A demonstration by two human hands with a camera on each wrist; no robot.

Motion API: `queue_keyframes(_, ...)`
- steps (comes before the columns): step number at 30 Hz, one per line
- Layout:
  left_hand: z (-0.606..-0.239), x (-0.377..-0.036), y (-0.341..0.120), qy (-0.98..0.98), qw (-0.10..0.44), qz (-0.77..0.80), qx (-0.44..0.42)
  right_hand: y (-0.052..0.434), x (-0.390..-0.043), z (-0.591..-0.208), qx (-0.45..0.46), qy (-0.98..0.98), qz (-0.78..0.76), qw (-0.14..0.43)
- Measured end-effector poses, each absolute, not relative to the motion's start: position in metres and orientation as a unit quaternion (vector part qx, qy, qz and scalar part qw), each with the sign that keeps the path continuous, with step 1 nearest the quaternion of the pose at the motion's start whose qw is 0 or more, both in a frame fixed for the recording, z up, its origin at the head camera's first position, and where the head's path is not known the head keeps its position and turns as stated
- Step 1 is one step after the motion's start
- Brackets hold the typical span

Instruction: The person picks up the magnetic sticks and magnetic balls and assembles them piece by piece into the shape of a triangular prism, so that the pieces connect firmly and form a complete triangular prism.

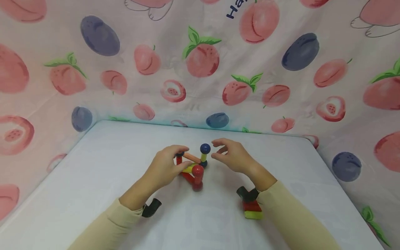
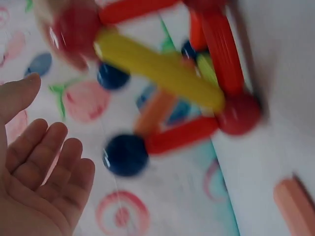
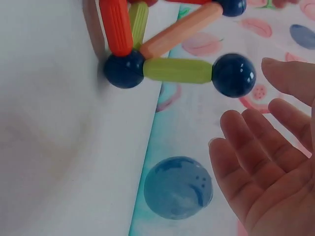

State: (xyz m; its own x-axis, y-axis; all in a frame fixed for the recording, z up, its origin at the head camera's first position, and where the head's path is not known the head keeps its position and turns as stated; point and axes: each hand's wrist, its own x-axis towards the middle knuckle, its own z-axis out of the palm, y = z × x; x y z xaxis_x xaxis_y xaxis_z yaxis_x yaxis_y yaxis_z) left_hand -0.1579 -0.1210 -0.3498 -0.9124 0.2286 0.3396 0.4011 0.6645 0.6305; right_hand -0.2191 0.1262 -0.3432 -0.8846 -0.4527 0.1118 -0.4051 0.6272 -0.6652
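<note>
A small frame of coloured rods and balls (image 1: 193, 168) stands on the white table (image 1: 93, 166). My left hand (image 1: 170, 165) is at its left side, with the thumb by the yellow rod (image 2: 157, 69) and red ball (image 1: 197, 170). The left wrist view is blurred. There the fingers (image 2: 44, 162) are loosely curved and lie apart from a dark blue ball (image 2: 125, 155). My right hand (image 1: 229, 156) hovers just right of the frame with relaxed fingers (image 3: 256, 142), holding nothing. It is close to the top blue ball (image 1: 205, 148) (image 3: 234, 74) on its green rod (image 3: 177, 70).
A red rod (image 1: 251, 206) and a yellow-green rod (image 1: 253, 215) lie by my right wrist. A peach-coloured rod (image 2: 295, 204) lies loose on the table. Fruit-print cloth (image 1: 200, 69) walls the table at the back and both sides.
</note>
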Motion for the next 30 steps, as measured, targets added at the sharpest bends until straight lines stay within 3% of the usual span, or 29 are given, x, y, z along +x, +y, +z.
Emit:
queue_keyframes(6,-0.359,-0.149,-0.097,-0.899,0.07,-0.399,-0.167,0.116,-0.235,-0.346,-0.234,0.902,-0.359,0.053)
queue_keyframes(15,-0.364,-0.147,-0.085,-0.908,0.088,-0.365,-0.185,0.105,-0.241,-0.354,-0.232,0.897,-0.366,0.083)
queue_keyframes(30,-0.361,-0.154,-0.119,-0.907,0.044,-0.373,-0.191,0.114,-0.227,-0.359,-0.23,0.9,-0.364,0.071)
